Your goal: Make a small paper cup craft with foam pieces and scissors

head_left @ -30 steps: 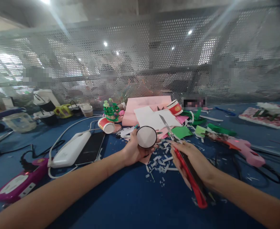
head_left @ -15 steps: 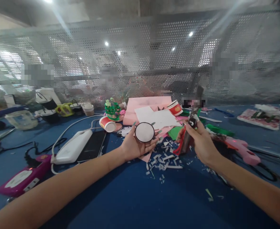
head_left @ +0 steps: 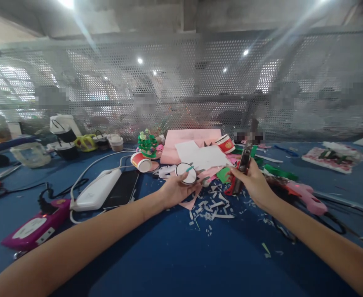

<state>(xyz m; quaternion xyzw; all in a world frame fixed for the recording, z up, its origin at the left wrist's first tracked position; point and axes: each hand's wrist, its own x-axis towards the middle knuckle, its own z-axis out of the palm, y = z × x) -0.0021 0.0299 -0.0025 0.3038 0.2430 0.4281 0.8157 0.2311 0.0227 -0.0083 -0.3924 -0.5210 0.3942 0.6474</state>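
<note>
My left hand grips a small round white disc with a black rim, thumb laid over its face and fingers beneath. My right hand is wrapped round a long dark tool with red parts, held upright; its exact kind is blurred. Under and between the hands lie white paper scraps and a green paper piece. Beyond them are white paper and a pink sheet.
Left are a red-and-white paper cup, a green tree-shaped craft, a white power bank, a black phone and a purple power strip with cables. Right lies a pink glue gun. A perforated metal screen stands behind.
My left thumb has come over the disc, which is now tilted and gripped instead of resting on the open palm. My right hand and its tool have shifted slightly left.
</note>
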